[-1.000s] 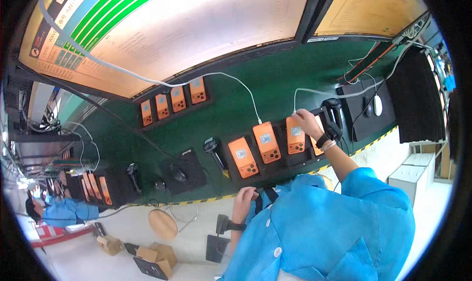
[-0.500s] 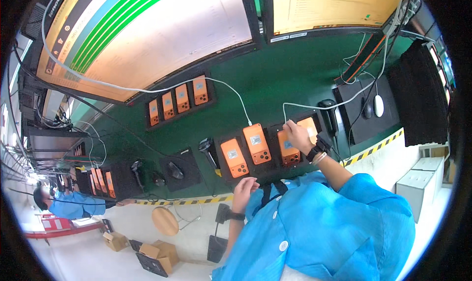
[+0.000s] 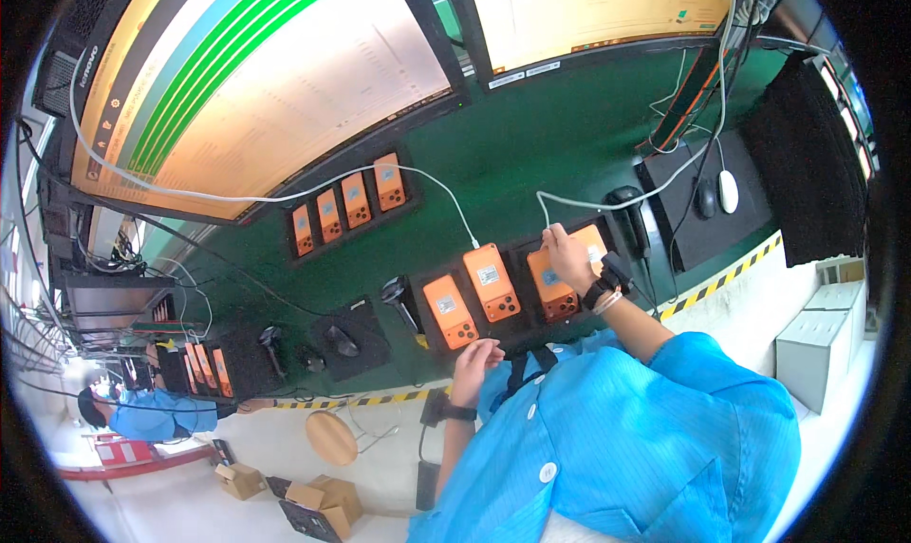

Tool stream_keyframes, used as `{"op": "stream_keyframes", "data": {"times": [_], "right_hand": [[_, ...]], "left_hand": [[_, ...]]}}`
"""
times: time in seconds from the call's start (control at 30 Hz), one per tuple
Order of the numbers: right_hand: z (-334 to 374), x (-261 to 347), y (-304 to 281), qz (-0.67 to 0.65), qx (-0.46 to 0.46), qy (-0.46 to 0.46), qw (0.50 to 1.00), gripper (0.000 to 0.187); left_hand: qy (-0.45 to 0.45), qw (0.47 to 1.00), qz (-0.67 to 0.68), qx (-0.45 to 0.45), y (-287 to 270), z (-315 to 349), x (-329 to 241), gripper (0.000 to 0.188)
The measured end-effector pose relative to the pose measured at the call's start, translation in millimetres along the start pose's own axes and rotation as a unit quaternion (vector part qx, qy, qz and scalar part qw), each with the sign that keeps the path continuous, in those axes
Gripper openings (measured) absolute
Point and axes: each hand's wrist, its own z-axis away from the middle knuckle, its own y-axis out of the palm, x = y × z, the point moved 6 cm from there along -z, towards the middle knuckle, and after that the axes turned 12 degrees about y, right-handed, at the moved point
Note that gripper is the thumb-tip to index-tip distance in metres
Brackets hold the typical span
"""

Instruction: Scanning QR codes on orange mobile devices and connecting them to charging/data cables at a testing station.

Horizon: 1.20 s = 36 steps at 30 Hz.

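My right hand pinches the plug end of a white cable at the top of an orange phone, which lies face down, camera lenses toward me. My fingers hide whether the plug sits in the phone. Left of it, an orange phone with a white label has another white cable plugged into its top end. My left hand, fingers curled together, is by the table's front edge, just below a third orange phone. Partly behind my right hand lies one more orange phone.
Several orange phones lie on a black mat below a large monitor. Handheld scanners flank my phones. A white mouse is at right. A person in blue is at far left, near a round stool.
The whole view has shifted a little, with monitors and phones appearing farther left. My right hand keeps its pinch on the cable end; my left hand stays by the table edge.
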Motion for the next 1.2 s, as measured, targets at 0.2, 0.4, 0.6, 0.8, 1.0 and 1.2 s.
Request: {"op": "stream_keyframes", "data": {"times": [0.2,0.4,0.6,0.8,1.0,1.2], "right_hand": [[-34,-35,-87,-0.11,-0.188,-0.007,0.976,0.027],[-28,-57,-105,0.107,-0.23,0.058,0.966,0.043],[-5,19,22,-0.043,0.063,-0.092,0.993,0.026],[-36,73,108,0.139,0.167,0.016,0.976,0.039],[-25,81,131,0.022,0.227,0.012,0.974,0.036],[2,76,113,-0.031,0.133,-0.047,0.989,0.027]], "left_hand": [[-0.005,1.0,0.011,-0.029,-14,8,9,0.026],[-0.023,0.999,0.011,-0.037,-19,11,19,0.026],[-0.006,0.999,-0.014,-0.048,-28,17,23,0.027],[-0.005,0.994,-0.032,-0.102,-54,42,35,0.028],[-0.024,0.986,0.011,-0.164,-69,66,55,0.028],[-0.036,0.988,0.006,-0.153,-68,58,55,0.027]]}}
